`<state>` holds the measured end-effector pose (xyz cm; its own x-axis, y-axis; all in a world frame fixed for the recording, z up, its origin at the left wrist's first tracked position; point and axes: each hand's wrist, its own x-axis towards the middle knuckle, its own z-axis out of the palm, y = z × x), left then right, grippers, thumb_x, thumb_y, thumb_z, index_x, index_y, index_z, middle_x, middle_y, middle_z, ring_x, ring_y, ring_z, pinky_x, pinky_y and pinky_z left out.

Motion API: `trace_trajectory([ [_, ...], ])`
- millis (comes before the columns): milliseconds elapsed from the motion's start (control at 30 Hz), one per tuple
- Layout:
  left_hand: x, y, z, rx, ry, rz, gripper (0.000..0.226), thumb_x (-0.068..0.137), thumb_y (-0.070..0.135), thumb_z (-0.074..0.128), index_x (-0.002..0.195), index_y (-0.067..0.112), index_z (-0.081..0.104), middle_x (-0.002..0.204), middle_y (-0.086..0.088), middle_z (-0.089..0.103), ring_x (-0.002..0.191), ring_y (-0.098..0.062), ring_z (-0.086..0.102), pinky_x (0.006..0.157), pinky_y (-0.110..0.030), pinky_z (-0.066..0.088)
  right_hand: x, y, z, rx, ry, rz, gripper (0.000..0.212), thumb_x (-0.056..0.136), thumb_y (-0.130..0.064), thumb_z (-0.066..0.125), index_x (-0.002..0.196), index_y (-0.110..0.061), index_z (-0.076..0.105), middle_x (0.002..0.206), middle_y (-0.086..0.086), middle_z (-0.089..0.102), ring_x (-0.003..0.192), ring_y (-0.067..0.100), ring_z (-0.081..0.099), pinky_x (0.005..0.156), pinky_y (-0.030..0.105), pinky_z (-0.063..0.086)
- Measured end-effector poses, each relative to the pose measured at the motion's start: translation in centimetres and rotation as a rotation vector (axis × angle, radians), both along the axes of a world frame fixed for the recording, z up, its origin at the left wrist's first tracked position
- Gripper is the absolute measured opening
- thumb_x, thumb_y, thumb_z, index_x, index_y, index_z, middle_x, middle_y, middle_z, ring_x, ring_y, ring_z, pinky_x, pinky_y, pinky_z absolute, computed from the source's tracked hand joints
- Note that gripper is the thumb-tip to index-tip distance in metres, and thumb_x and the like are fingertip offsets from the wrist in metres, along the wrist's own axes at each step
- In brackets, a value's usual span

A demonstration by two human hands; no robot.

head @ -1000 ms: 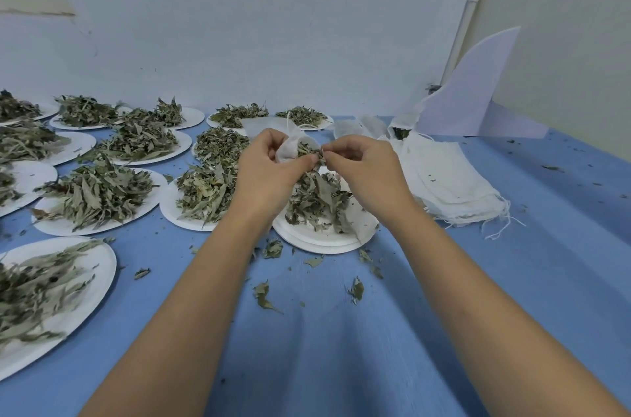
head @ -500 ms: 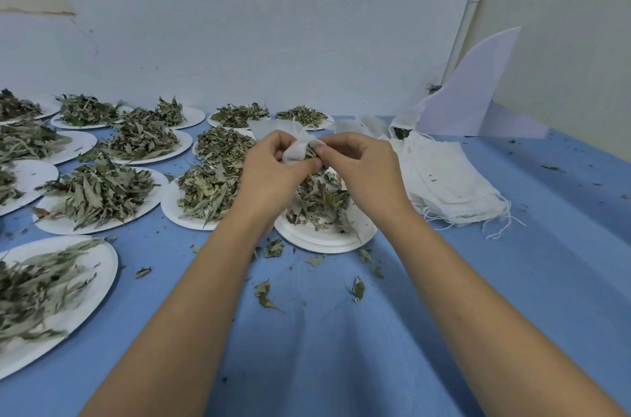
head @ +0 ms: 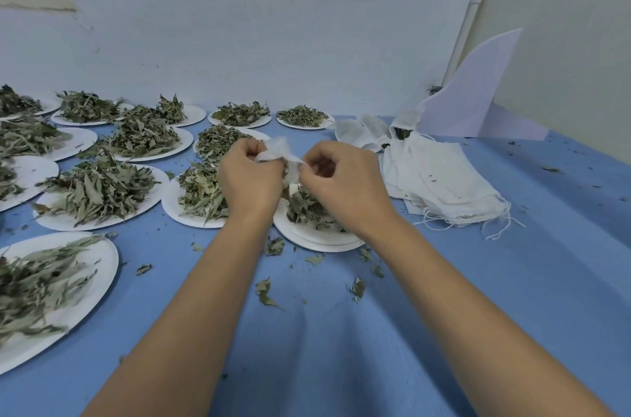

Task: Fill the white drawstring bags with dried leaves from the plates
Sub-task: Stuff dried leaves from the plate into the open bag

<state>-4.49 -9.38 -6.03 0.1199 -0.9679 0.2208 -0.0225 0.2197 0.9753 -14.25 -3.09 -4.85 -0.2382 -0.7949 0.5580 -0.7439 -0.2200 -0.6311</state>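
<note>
White bag [head: 277, 153] x1, hands [head: 251, 179] [head: 345, 186] x2

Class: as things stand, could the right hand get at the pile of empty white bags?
Probably yes: the pile of bags lies beside the right hand with nothing between, though that hand pinches a bag and must let go.

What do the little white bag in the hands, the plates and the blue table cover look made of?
The bag looks like thin woven cloth, probably gauze or muslin: matte, crumpled, frayed-looking. The plates seem disposable paper or foam: flat white, thin rims. The table cover looks like smooth blue fabric or sheeting, lying in soft folds.
</note>
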Motion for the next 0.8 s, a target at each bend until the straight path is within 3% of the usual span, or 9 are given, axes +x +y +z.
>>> trace_trajectory([
  [100, 0.2, 0.1, 0.1, -0.021, -0.026, 0.057, 0.028, 0.076, -0.003, 0.055, 0.066, 0.021, 0.047, 0.061, 0.005, 0.045, 0.052, -0.011, 0.038, 0.049, -0.025, 0.033, 0.5, 0.2, 0.1, -0.021, -0.034, 0.050, 0.012, 0.078, -0.013, 0.064, 0.068, -0.019, 0.061, 0.057, -0.011, 0.054, 0.055, 0.002, 0.047, 0.054, 0.016, 0.038],
  [200, -0.3, 0.6, 0.4, -0.055, 0.017, 0.035, 0.027, 0.078, 0.003, 0.063, 0.065, 0.021, 0.047, 0.059, 0.007, 0.046, 0.047, -0.002, 0.039, 0.047, -0.019, 0.034, 0.1, 0.2, 0.3, 0.030, -0.133, 0.070, 0.003, 0.081, -0.019, 0.065, 0.081, -0.021, 0.062, 0.075, -0.012, 0.060, 0.064, 0.001, 0.051, 0.057, 0.012, 0.039],
  [300, -0.6, 0.8, 0.6, -0.036, 0.085, 0.009, 0.026, 0.080, 0.008, 0.067, 0.067, 0.021, 0.048, 0.058, 0.007, 0.046, 0.038, 0.002, 0.040, 0.044, -0.015, 0.034, -0.7, 0.2, 0.1, 0.171, -0.167, 0.155, 0.028, 0.076, -0.019, 0.068, 0.097, -0.030, 0.053, 0.099, -0.015, 0.051, 0.083, -0.001, 0.050, 0.062, 0.007, 0.039],
  [400, -0.7, 0.7, 0.6, -0.001, 0.117, 0.013, 0.026, 0.080, 0.012, 0.070, 0.067, 0.021, 0.049, 0.058, 0.007, 0.047, 0.042, 0.000, 0.041, 0.048, -0.020, 0.036, -0.9, 0.1, -0.4, 0.195, -0.111, 0.184, 0.043, 0.076, -0.016, 0.072, 0.106, -0.031, 0.045, 0.110, -0.010, 0.044, 0.089, 0.000, 0.049, 0.067, 0.005, 0.040],
  [500, -0.7, 0.6, 0.5, 0.021, 0.114, 0.013, 0.022, 0.079, 0.012, 0.071, 0.071, 0.020, 0.052, 0.058, 0.008, 0.047, 0.041, 0.000, 0.040, 0.048, -0.020, 0.035, -1.0, 0.0, -0.5, 0.130, -0.150, 0.167, 0.043, 0.077, -0.016, 0.075, 0.109, -0.028, 0.048, 0.111, -0.007, 0.047, 0.084, 0.007, 0.056, 0.071, 0.015, 0.048],
  [600, -0.7, 0.7, 0.3, 0.015, 0.089, 0.001, 0.025, 0.079, 0.013, 0.072, 0.071, 0.021, 0.050, 0.059, 0.008, 0.047, 0.044, -0.002, 0.041, 0.049, -0.022, 0.036, -1.1, 0.0, -0.4, 0.069, -0.248, 0.157, 0.036, 0.079, -0.015, 0.074, 0.105, -0.026, 0.052, 0.105, -0.009, 0.055, 0.074, 0.007, 0.062, 0.064, 0.013, 0.048],
  [800, -0.9, 0.7, 0.1, 0.004, 0.059, 0.019, 0.022, 0.080, 0.015, 0.073, 0.074, 0.018, 0.052, 0.062, 0.006, 0.048, 0.046, -0.002, 0.043, 0.049, -0.020, 0.038, -1.0, -0.3, -0.4, 0.141, -0.416, 0.191, 0.040, 0.079, -0.009, 0.069, 0.110, -0.029, 0.054, 0.105, -0.014, 0.058, 0.077, 0.005, 0.066, 0.066, 0.017, 0.052],
])
